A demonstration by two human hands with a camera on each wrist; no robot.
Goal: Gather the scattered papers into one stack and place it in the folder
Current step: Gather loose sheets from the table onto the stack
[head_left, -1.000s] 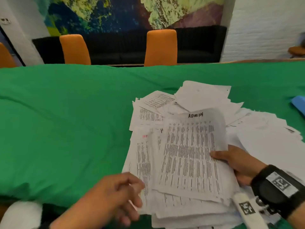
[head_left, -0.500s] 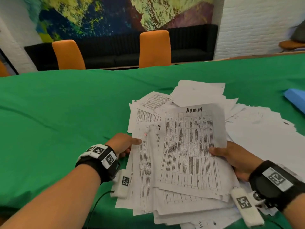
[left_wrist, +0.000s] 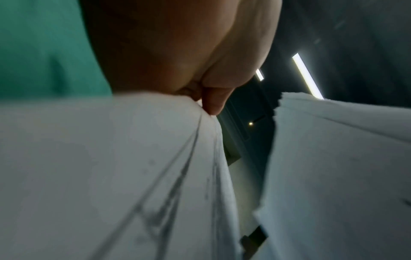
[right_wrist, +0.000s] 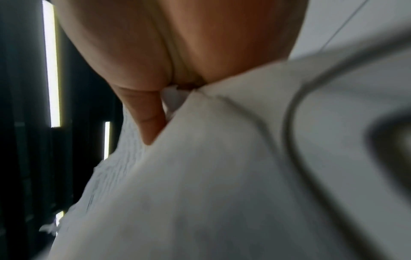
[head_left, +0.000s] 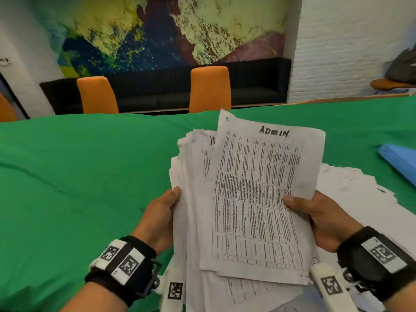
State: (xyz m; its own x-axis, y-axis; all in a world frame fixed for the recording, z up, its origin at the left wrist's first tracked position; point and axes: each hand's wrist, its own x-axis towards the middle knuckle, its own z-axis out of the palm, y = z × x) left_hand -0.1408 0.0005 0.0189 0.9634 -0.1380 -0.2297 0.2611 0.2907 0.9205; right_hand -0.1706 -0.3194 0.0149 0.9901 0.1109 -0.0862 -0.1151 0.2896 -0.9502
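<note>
A thick, uneven stack of printed papers (head_left: 252,194) is lifted off the green table, its top sheet headed "ADMIN". My left hand (head_left: 162,212) grips the stack's left edge, thumb on top. My right hand (head_left: 315,212) grips the right edge, thumb across the printed sheet. The left wrist view shows my left hand's thumb (left_wrist: 213,100) pressed on the papers (left_wrist: 111,176). The right wrist view shows my right hand's thumb (right_wrist: 149,119) on the papers (right_wrist: 200,193). More white sheets (head_left: 360,199) lie on the table at the right. A blue folder (head_left: 400,161) lies at the far right edge.
The table is covered with a green cloth (head_left: 78,188), open on the left. Orange chairs (head_left: 210,88) stand along the far edge, with a black sofa (head_left: 258,86) behind them against a painted wall.
My left hand came in from below and took the stack's left edge. Both hands raised the pile from flat on the table to tilted upright in front of me.
</note>
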